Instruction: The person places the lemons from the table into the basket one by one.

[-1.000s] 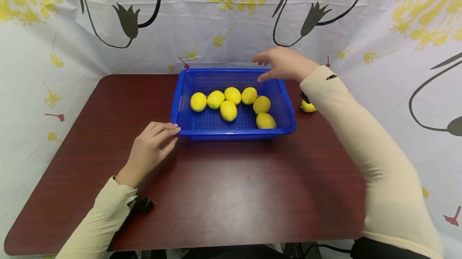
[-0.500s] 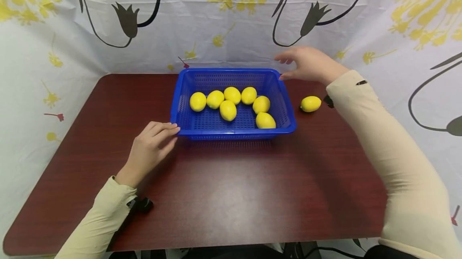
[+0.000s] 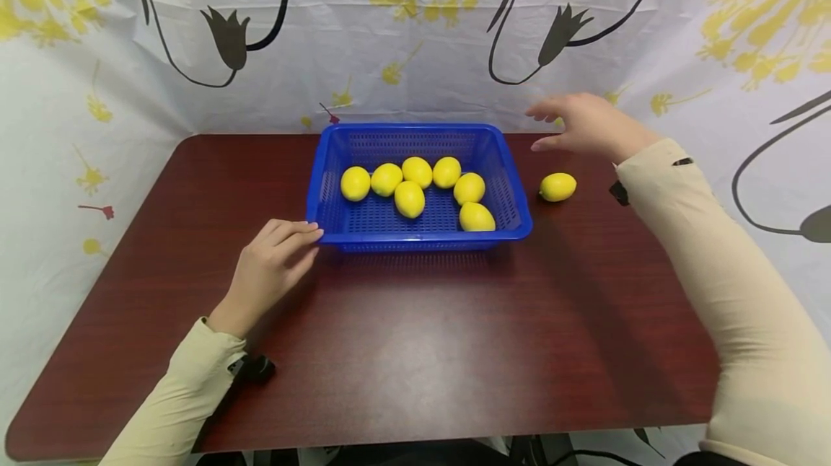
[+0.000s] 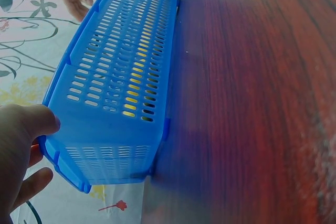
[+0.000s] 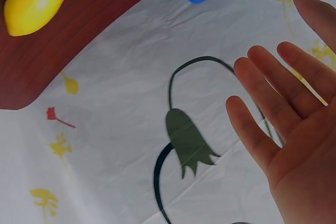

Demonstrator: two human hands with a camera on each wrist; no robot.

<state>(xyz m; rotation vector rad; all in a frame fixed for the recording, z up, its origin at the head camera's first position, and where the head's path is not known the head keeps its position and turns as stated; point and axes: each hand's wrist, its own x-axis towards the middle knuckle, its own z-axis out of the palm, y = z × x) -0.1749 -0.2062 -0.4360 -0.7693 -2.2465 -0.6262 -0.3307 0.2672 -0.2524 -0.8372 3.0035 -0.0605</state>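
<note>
My left hand (image 3: 273, 264) holds the near left corner of a blue plastic basket (image 3: 422, 238), fingers at the rim. In the left wrist view its thumb (image 4: 44, 120) lies against the basket's slotted outer wall (image 4: 118, 77). Several yellow lemons (image 3: 410, 199) lie inside the basket, mostly towards its middle and right. One more lemon (image 3: 557, 187) rests on the table to the right of the basket. Above and behind that lemon, my right hand (image 3: 587, 123) hovers with nothing in it. The right wrist view shows its fingers (image 5: 262, 93) spread and fairly straight.
A dark red-brown wooden table (image 3: 402, 350) carries the basket. Behind it hangs a pale cloth (image 3: 415, 40) printed with flowers. At the right of the table a sleeved right arm (image 3: 727, 264) reaches across. Black cables (image 3: 594, 454) show below the front edge.
My right hand has moved from over the basket's far right corner to the right, still holding nothing. The loose lemon, partly covered before, now shows whole. The left hand and basket stay put.
</note>
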